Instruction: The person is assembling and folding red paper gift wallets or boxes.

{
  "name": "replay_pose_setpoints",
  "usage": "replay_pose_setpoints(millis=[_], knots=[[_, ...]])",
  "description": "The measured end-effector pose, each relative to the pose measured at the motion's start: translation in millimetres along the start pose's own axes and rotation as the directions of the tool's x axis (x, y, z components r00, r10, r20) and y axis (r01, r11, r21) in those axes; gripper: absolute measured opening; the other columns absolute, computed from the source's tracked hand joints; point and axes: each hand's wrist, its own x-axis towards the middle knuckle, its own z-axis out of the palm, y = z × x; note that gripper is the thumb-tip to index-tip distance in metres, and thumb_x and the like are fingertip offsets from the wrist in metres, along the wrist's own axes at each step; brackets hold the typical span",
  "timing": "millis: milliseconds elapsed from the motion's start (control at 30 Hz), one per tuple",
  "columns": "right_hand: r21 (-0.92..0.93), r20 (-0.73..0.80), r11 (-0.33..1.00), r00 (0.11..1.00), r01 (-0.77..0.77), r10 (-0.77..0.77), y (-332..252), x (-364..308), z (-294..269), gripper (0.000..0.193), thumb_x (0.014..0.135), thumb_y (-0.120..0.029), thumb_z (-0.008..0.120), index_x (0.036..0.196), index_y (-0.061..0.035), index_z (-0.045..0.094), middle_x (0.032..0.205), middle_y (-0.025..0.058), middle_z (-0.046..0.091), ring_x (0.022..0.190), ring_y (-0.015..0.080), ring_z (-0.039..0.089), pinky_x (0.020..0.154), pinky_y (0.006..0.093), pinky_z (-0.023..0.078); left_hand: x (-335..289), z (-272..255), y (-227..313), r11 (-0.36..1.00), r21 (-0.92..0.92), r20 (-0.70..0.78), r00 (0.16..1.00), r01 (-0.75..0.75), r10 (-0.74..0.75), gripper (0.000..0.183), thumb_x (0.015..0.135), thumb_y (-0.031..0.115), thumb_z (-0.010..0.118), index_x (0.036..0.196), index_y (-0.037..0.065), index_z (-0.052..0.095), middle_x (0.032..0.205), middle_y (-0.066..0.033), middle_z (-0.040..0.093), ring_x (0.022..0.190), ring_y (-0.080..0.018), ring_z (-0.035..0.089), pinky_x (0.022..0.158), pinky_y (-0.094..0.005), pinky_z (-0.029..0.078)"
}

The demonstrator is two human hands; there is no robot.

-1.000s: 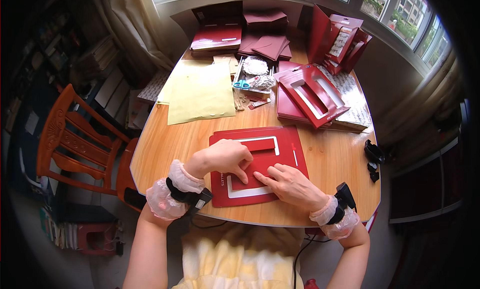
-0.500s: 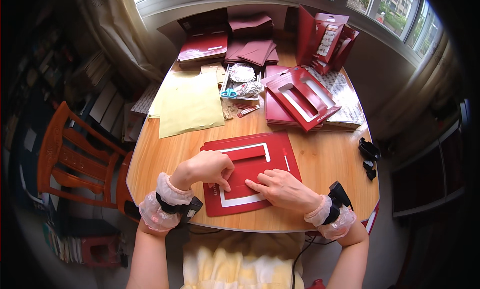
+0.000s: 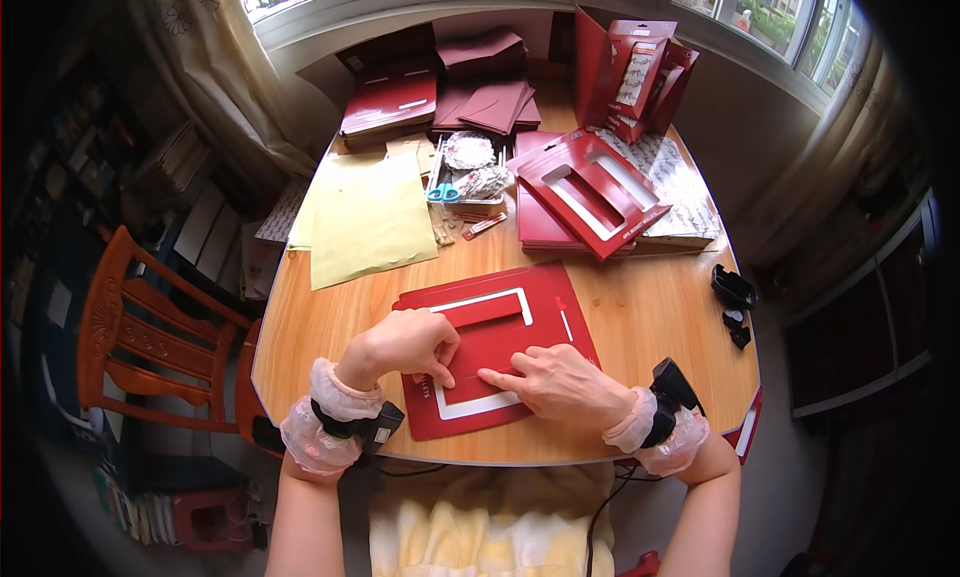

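I see the left hand (image 3: pixel 405 345) curled over the red cardboard sleeve (image 3: pixel 476 349), though I can't tell whether it pinches; the right hand (image 3: pixel 568 383), unclenched, points its index finger there. The sleeve lies flat on the wooden table (image 3: pixel 655 312).

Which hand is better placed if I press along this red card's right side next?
Probably your right hand: it is over the lower right of the red card, index finger extended. Your left hand is at the card's left side, fingers bent.
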Motion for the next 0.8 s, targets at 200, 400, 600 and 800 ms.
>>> replay_pose_setpoints(millis=[200, 400, 600, 800], knots=[[0.151, -0.022, 0.982, 0.993, -0.11, 0.115, 14, -15, -17, 0.036, 0.087, -0.014, 0.07, 0.123, -0.0161, 0.076, 0.07, 0.0083, 0.065, 0.066, 0.0273, 0.067, 0.062, 0.0395, 0.053, 0, 0, 1, 0.999, -0.011, 0.023, 0.999, 0.036, -0.036, 0.032, 0.074, 0.035, 0.092, 0.074, 0.011, 0.071, 0.07, -0.0038, 0.071, 0.071, -0.0223, 0.072, 0.062, -0.0359, 0.053], [0.137, -0.042, 0.976, 0.984, -0.167, 0.174, 27, -20, -29, 0.029, 0.085, -0.015, 0.073, 0.111, -0.0236, 0.082, 0.064, 0.0074, 0.065, 0.056, 0.0257, 0.064, 0.054, 0.0379, 0.047, 1, -2, 2, 1.0, 0.002, 0.022, 0.999, 0.029, -0.029, 0.032, 0.074, 0.035, 0.092, 0.073, 0.011, 0.071, 0.07, -0.0034, 0.071, 0.071, -0.0224, 0.072, 0.062, -0.0357, 0.054], [0.146, 0.009, 0.965, 0.975, -0.219, 0.22, 25, -22, -37, 0.014, 0.09, -0.018, 0.069, 0.098, -0.0169, 0.08, 0.069, 0.0103, 0.069, 0.062, 0.0287, 0.068, 0.055, 0.0412, 0.05, 1, -6, 7, 0.999, -0.022, 0.037, 0.998, 0.042, -0.041, 0.031, 0.074, 0.033, 0.093, 0.074, 0.01, 0.071, 0.07, -0.0035, 0.072, 0.071, -0.0206, 0.072, 0.061, -0.0343, 0.053], [0.184, -0.067, 0.961, 0.972, -0.209, 0.224, 25, -25, -32, 0.019, 0.09, -0.017, 0.07, 0.103, -0.0189, 0.083, 0.065, 0.0107, 0.067, 0.058, 0.0285, 0.065, 0.053, 0.0401, 0.047, 3, -2, -3, 0.99, -0.139, 0.059, 0.998, 0.033, -0.025, 0.031, 0.076, 0.025, 0.093, 0.075, 0.006, 0.069, 0.069, -0.0045, 0.071, 0.067, -0.0153, 0.072, 0.059, -0.0308, 0.053]])
